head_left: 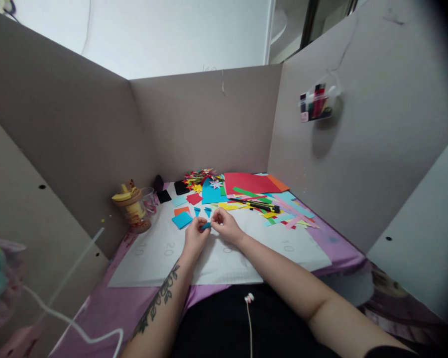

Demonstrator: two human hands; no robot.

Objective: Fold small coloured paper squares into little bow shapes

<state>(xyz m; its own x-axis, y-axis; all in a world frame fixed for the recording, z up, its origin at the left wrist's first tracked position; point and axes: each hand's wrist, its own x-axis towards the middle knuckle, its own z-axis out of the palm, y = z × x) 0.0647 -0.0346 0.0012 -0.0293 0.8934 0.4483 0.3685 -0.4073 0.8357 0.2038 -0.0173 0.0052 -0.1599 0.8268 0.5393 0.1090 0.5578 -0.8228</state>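
My left hand [194, 235] and my right hand [227, 226] meet over the white mat [291, 246], both pinching a small folded piece of blue paper [206, 225] between their fingertips. Just beyond the hands lie a blue paper square [181, 220], an orange square [180, 210] and two small blue folded triangles [208, 211]. My left forearm carries a dark tattoo.
Loose coloured sheets [252, 183] and paper strips cover the back right of the mat, with a cutter knife [259, 205] on them. Folded paper stars [199, 177] pile at the back. A jar with yellow tape rolls [132, 206] stands left. Grey cardboard walls enclose the desk; pens hang in a holder [315, 104].
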